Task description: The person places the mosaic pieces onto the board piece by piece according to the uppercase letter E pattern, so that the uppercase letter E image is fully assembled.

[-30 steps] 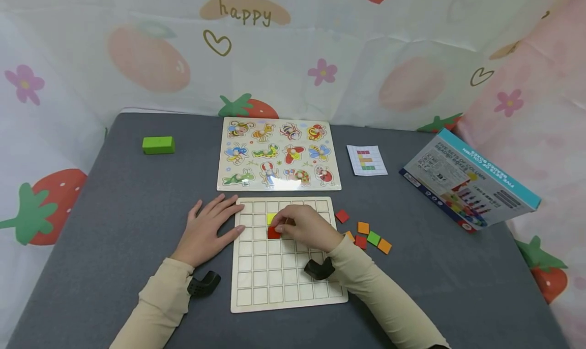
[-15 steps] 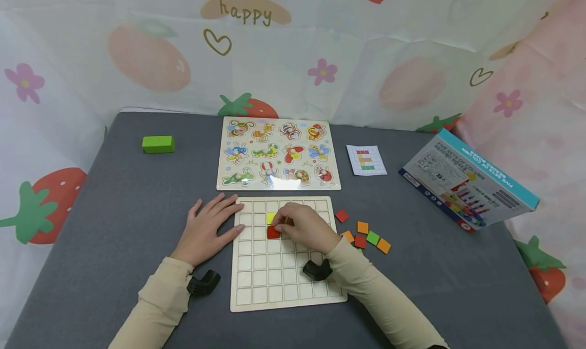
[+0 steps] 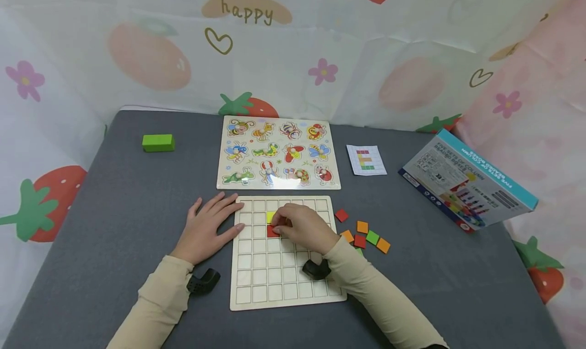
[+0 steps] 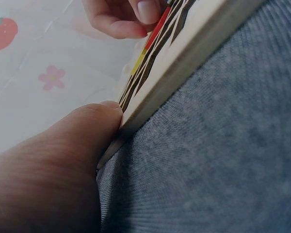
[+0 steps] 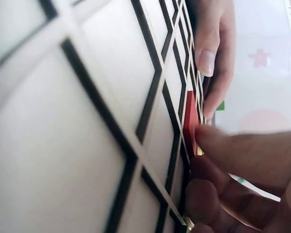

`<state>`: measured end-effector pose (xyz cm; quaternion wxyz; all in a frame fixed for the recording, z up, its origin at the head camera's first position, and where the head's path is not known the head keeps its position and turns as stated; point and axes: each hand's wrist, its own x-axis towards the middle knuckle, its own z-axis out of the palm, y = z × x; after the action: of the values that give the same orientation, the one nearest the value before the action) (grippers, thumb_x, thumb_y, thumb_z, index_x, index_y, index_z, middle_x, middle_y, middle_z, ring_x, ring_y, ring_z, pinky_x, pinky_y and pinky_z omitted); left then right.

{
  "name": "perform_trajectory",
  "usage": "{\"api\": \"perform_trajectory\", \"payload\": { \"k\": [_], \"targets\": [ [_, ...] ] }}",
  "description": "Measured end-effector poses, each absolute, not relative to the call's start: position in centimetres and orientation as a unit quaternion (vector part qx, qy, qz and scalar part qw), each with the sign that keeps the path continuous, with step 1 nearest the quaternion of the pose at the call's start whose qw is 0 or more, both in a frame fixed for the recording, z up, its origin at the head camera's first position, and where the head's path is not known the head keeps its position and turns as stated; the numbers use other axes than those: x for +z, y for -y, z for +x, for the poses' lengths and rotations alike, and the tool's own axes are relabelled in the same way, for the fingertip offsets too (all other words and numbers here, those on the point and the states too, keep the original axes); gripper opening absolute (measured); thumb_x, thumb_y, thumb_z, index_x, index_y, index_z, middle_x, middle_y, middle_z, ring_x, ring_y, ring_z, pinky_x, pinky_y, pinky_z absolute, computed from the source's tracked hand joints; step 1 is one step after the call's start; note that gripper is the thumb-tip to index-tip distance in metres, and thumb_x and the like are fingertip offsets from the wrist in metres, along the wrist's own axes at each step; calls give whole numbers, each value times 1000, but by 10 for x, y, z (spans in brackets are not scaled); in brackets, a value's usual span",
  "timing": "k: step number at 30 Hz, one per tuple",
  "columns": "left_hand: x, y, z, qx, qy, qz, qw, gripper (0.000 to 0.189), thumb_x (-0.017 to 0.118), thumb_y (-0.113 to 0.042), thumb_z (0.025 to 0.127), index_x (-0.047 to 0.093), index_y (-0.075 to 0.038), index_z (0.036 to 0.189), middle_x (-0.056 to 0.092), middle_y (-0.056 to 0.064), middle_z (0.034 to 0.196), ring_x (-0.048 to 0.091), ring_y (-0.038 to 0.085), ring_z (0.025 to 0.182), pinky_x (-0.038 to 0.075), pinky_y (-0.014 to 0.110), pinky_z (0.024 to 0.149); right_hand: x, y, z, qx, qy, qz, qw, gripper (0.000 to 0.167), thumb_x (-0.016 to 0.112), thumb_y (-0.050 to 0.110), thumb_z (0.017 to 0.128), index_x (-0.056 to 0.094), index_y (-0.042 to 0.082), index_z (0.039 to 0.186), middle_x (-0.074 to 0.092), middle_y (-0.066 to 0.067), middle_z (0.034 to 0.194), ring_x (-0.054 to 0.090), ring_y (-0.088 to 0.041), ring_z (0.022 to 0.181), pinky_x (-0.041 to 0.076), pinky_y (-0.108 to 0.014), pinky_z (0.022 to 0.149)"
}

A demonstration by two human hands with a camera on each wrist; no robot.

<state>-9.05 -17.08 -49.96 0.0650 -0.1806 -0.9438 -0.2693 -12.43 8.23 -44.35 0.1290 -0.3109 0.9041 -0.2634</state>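
A pale wooden grid board point(image 3: 274, 278) lies flat before the person. A yellow square tile point(image 3: 270, 217) sits in one of its cells, with a red square tile point(image 3: 271, 232) in the cell just nearer. My right hand point(image 3: 305, 230) bends over the board, its thumb and finger pinching the red tile; they partly cover it. In the right wrist view the thumb meets the red tile point(image 5: 189, 121), which stands slightly tilted at its cell. My left hand point(image 3: 208, 234) is spread, fingertips and thumb resting on the board's left edge.
Several loose red, orange and green tiles point(image 3: 361, 227) lie right of the board, partly under the right forearm. Behind it is an insect picture puzzle point(image 3: 280, 164). A pattern card point(image 3: 375, 166) and a box point(image 3: 471, 186) stand to the right, a green block point(image 3: 158, 143) far left.
Almost nothing moves. The right hand stays at the red tile with only a slight shift of its fingers, and the left hand keeps its place on the board's edge.
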Motion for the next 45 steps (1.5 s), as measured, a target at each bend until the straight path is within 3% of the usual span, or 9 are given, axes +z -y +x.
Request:
{"api": "perform_trajectory", "payload": {
  "k": [12,23,28,33,36,41,45],
  "targets": [
    [-499,171,-90,-267,945,-177,62,54,61,-45,91,53,-20,138,43,4,149,29,29,142,9,62,114,-436,-89,-131,-237,-902,-342,120,14,72,18,88,67,13,100,61,7,86,55,-7,76,48,-20,68],
    [-500,170,-90,-277,941,-183,70,52,62,-43,91,53,-22,138,43,4,149,31,29,141,9,62,114,-420,-164,-152,-265,-923,-275,49,18,66,7,90,66,6,109,64,-2,96,57,-13,81,52,-28,69],
    [-500,171,-90,-277,939,-188,75,48,62,-42,92,56,-24,136,44,5,148,31,30,141,10,63,113,-425,-198,-152,-239,-939,-240,62,21,65,2,90,68,9,109,61,-3,104,58,-16,85,54,-31,73],
    [-499,171,-91,-271,941,-187,75,47,62,-43,91,57,-23,134,44,4,148,31,30,141,10,63,113,-434,-217,-149,-206,-936,-272,88,30,64,-3,88,68,12,114,59,-3,114,59,-15,93,54,-31,78],
    [-499,173,-92,-264,944,-186,63,56,63,-47,89,53,-22,138,42,4,150,29,30,142,9,62,114,-440,-221,-148,-192,-935,-284,93,32,66,-2,87,67,14,116,58,-2,113,57,-14,95,54,-31,79],
    [-498,174,-90,-224,954,-197,25,89,65,-67,76,37,-24,148,29,5,156,20,30,145,5,62,115,-444,-223,-148,-190,-935,-285,91,26,68,3,88,66,11,113,58,-2,111,57,-14,93,53,-32,80],
    [-499,174,-86,-201,954,-221,17,95,63,-74,72,36,-26,149,24,6,158,17,32,146,6,64,114,-443,-225,-147,-194,-936,-280,92,24,70,6,87,66,10,109,58,-2,108,56,-14,90,53,-31,77]
  ]
}}
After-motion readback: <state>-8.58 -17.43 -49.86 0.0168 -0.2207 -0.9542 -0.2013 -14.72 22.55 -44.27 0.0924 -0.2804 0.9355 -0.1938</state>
